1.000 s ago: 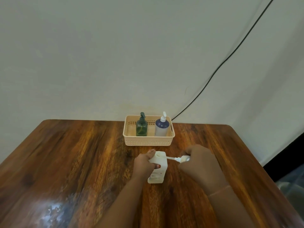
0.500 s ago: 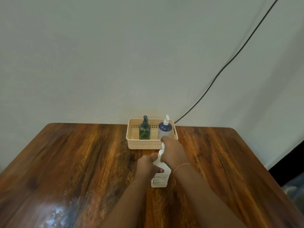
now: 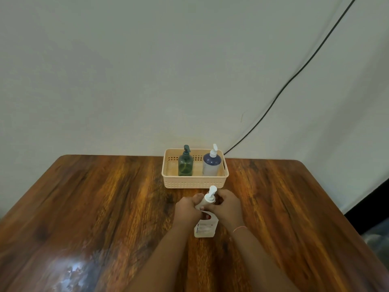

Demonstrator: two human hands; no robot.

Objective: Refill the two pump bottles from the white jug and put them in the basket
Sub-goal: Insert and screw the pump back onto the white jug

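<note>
The white jug (image 3: 205, 228) stands on the wooden table (image 3: 105, 207) just in front of the basket. My left hand (image 3: 188, 209) grips its upper left side. My right hand (image 3: 226, 205) is closed around the neck under the jug's white pump head (image 3: 211, 194), which sits on top of the jug. A beige basket (image 3: 194, 182) at the table's far edge holds both pump bottles upright: a green bottle (image 3: 185, 163) on the left and a blue-and-white bottle (image 3: 211, 164) on the right.
A pale wall rises right behind the table. A black cable (image 3: 294, 76) runs down it to the basket's right rear corner. The table's right edge slants down at the right, with a dark gap beyond it.
One second ago my right hand held the pump head out to the right of the jug. It has since brought it over the jug's top, where it now sits. My left hand kept its grip.
</note>
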